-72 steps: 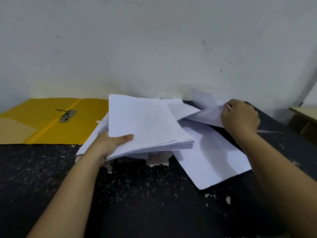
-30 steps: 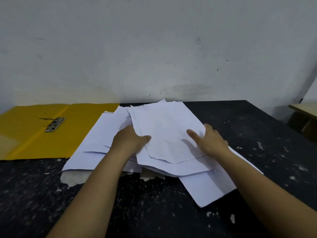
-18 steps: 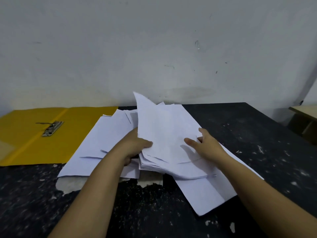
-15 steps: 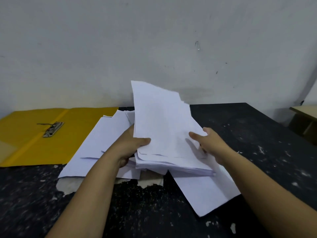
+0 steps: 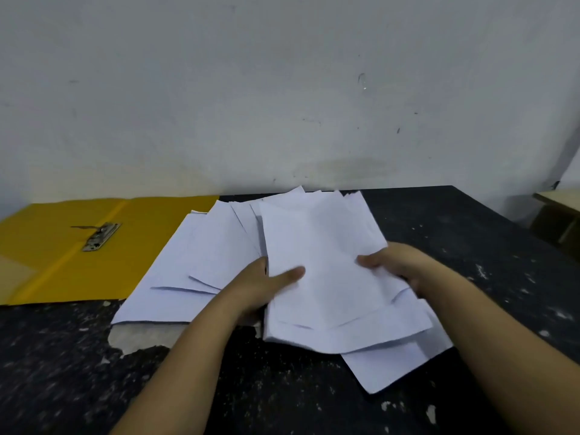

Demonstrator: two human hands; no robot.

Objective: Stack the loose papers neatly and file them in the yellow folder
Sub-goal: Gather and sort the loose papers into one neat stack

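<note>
Fingers of left hand [image 5: 262,285] and right hand [image 5: 397,265] hide beneath the papers [image 5: 326,271] each grip clasps.

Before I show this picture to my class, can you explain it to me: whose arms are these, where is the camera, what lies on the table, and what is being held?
There is no machine: a person works with bare hands, and the one picture comes from a camera worn on their head, looking forward and down. The left hand and right hand grip the sides of a bundle of white papers, thumbs on top. More loose sheets lie fanned out to the left on the dark table. A yellow folder lies open at far left, its metal clip showing. The papers are not yet squared up or filed.
</note>
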